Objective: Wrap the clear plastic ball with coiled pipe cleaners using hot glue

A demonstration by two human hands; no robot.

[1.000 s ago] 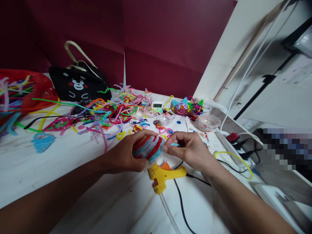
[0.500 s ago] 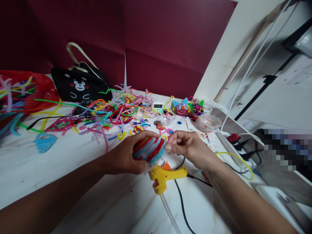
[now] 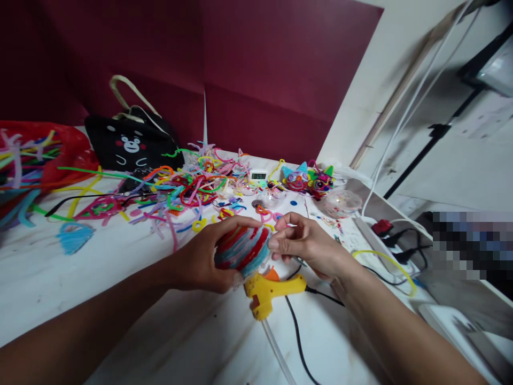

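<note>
My left hand (image 3: 207, 262) is wrapped round a ball (image 3: 246, 248) covered in red, light blue and grey bands of fuzzy pipe cleaner; part of its lower edge looks clear. At the ball's right side, my right hand (image 3: 302, 243) has thumb and forefinger pinched together against its edge. Whatever lies in that pinch is too small to make out. Just below the ball, a yellow hot glue gun (image 3: 270, 291) lies on the white table, a clear glue stick (image 3: 278, 350) sticking out of it.
Several tangled pipe cleaners (image 3: 192, 184) spread across the back. Beyond stand a black bag (image 3: 130, 141), a small digital timer (image 3: 258, 175), two decorated balls (image 3: 296, 179) and a clear half-shell (image 3: 342, 204). A power strip (image 3: 380, 246) with cables sits at right.
The fingers of my right hand have shifted slightly at the ball's right edge. The ball and my left hand have moved a little left and down in view.
</note>
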